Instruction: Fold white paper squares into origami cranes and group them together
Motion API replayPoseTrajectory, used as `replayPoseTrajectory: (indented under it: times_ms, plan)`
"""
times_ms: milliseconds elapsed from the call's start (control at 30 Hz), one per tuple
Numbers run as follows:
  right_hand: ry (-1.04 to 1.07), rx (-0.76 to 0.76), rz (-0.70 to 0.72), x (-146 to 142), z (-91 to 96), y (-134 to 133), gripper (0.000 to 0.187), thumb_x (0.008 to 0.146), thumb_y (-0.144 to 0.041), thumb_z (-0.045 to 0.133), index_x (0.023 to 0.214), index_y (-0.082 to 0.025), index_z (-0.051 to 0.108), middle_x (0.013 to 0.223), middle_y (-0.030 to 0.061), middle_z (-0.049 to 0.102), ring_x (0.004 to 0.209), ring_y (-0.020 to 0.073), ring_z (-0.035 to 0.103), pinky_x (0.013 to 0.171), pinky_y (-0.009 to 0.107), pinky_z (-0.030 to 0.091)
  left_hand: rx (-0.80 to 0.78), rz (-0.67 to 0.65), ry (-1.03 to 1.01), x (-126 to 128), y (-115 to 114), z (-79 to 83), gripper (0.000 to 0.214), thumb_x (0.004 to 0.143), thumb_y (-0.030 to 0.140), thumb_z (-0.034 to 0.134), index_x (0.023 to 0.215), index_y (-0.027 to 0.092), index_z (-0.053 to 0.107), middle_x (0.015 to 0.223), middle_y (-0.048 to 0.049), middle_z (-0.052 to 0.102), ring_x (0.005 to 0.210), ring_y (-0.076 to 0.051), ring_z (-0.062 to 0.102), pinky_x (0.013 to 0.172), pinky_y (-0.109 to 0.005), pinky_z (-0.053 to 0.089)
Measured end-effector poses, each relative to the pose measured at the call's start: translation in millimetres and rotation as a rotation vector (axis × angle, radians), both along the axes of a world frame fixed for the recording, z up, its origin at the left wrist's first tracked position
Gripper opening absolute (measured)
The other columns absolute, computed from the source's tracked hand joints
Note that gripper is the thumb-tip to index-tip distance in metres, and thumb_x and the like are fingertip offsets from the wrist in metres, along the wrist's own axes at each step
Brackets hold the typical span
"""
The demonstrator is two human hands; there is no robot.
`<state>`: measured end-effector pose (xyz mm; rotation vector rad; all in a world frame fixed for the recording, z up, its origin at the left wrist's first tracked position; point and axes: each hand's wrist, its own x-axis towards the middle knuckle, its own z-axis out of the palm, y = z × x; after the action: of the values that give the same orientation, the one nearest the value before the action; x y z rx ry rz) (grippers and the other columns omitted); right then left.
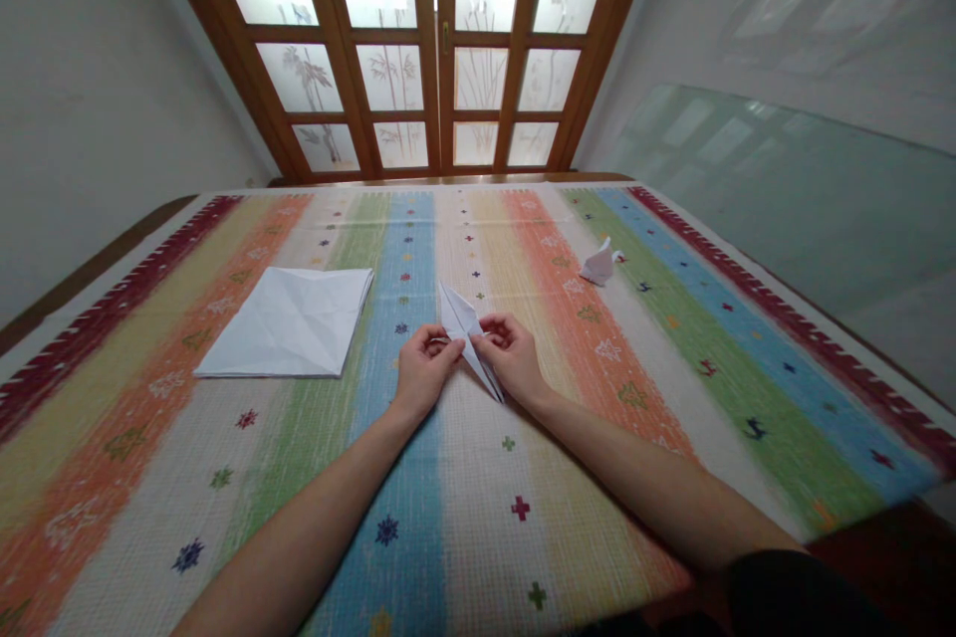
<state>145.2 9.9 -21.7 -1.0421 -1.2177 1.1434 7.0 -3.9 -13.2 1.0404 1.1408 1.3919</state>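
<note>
At the frame's centre, your left hand (424,368) and right hand (515,358), angling inward, are pinching the folded white paper (458,313) from both sides; its long axis is slanting, sharp tips pointing upper left and lower right.

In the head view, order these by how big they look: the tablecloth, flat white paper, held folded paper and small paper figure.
1. Tablecloth
2. Flat white paper
3. Held folded paper, partly hidden
4. Small paper figure, farther off
</note>
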Motion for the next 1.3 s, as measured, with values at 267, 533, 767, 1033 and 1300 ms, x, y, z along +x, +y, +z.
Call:
replayPoseTrajectory:
  times_ms: [267,533,767,1033,1300]
  plan:
    - [0.056,-0.041,0.089,2.8,3.0,-0.2,0.031,0.072,-0.034,0.066,0.098,-0.021,0.054,0.057,-0.0090,0.050,0.048,0.0089,0.044,0.049,0.022,0.037,-0.006,-0.021,-0.036,-0.6,-1.9,1.2,0.038,0.063,0.036,0.075,0.084,0.019,0.049,0.057,0.0066,0.057,0.047,-0.011,0.056,0.050,-0.022,0.045]
    - [0.048,0.039,0.137,6.0,3.6,3.2,0.032,0.069,-0.029,0.070,0.097,-0.023,0.058,0.090,0.0002,0.059,0.060,0.0096,0.053,0.057,0.025,0.046,0.040,-0.033,-0.063,-1.5,-1.1,-0.9,0.039,0.067,0.029,0.071,0.100,0.017,0.054,0.058,0.0083,0.054,0.048,-0.009,0.052,0.050,-0.020,0.042]
    - [0.096,-0.004,0.201,7.3,5.6,3.2,0.035,0.068,-0.028,0.071,0.100,-0.025,0.058,0.088,-0.0004,0.061,0.061,0.0104,0.056,0.058,0.025,0.047,0.045,-0.036,-0.027,-3.4,-1.8,-3.3,0.041,0.068,0.028,0.070,0.107,0.017,0.062,0.062,0.0061,0.055,0.052,-0.009,0.051,0.051,-0.019,0.041]
    - [0.161,-0.148,0.186,4.2,3.8,3.2,0.021,0.063,-0.029,0.072,0.076,-0.021,0.058,0.064,-0.0037,0.061,0.056,0.0126,0.057,0.055,0.025,0.045,0.109,-0.049,0.089,-6.5,-1.1,-5.4,0.013,0.071,0.026,0.062,0.076,0.018,0.072,0.070,0.0003,0.068,0.058,-0.012,0.055,0.056,-0.022,0.044]
    - [0.107,-0.086,0.146,5.3,4.7,3.5,0.019,0.067,-0.032,0.071,0.080,-0.021,0.062,0.070,-0.0024,0.062,0.058,0.0113,0.055,0.054,0.024,0.045,0.112,-0.036,0.154,-5.8,-2.4,-3.6,0.019,0.073,0.026,0.060,0.084,0.018,0.074,0.068,0.0003,0.067,0.054,-0.011,0.053,0.054,-0.022,0.044]
